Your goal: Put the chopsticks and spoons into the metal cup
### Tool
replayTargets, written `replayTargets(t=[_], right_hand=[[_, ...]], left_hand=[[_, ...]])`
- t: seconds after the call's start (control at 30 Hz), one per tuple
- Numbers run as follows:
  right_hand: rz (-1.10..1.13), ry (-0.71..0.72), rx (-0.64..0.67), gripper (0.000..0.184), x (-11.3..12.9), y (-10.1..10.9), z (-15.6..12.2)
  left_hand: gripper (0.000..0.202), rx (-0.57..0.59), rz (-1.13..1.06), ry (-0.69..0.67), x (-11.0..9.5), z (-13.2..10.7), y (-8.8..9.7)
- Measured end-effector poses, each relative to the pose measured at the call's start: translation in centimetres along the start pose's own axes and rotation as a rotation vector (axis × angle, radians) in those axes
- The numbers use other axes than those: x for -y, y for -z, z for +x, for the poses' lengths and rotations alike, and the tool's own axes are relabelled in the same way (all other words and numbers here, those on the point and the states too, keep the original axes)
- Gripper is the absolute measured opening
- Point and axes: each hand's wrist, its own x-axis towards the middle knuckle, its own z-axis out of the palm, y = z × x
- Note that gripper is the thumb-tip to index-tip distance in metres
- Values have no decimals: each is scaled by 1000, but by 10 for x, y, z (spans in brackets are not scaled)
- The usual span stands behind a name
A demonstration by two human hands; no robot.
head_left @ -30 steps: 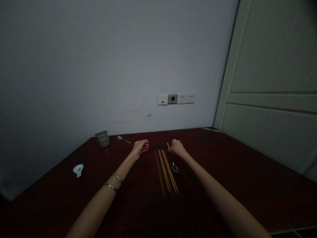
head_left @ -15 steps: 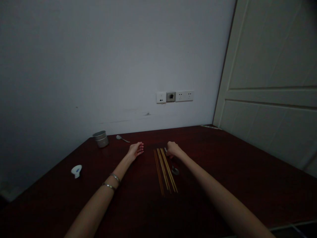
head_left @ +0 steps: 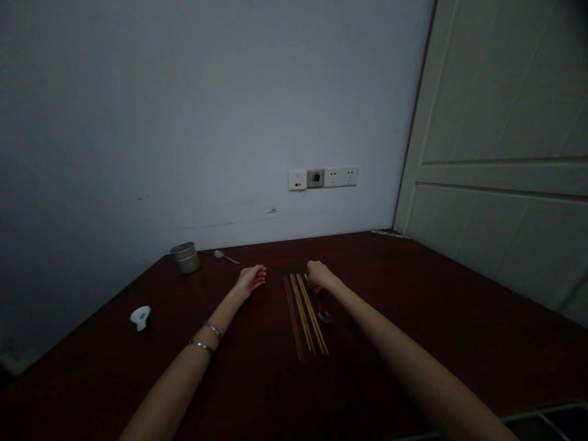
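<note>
Off left I see a metal cup [head_left: 186, 260], porcelain spoon [head_left: 140, 317] and far metal spoon [head_left: 220, 254] on a dark-red bench [head_left: 390, 272] against a pale wall [head_left: 206, 122]. Just right of the chopsticks [head_left: 301, 311], my right hand [head_left: 318, 275] pinches the near metal spoon [head_left: 324, 316], bowl toward me, roughly parallel to them; my left hand [head_left: 250, 280] curls loosely, empty.

text: none legible | white spoon [head_left: 140, 315]: blue mark [head_left: 142, 316], unreadable

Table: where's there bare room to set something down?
The table has a wide bare patch between the right arm and the door, and a smaller one between the white spoon and left arm. It's crowded mid-table, where chopsticks lie beside the metal spoon at the right hand.
</note>
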Motion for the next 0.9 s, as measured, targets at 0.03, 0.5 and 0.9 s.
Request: replayTargets(t=[0.03,0.5,0.9], right_hand=[[2,-1,-4,18,0,0,0],[145,-8,-150,19,-40,20,2],[-134,183,-427,46,-122,-11,6]], left_hand=[[13,1,3,-4,0,0,0],[13,-4,63,-60,8,3,-2],[14,19,279,-153,17,7,-3]])
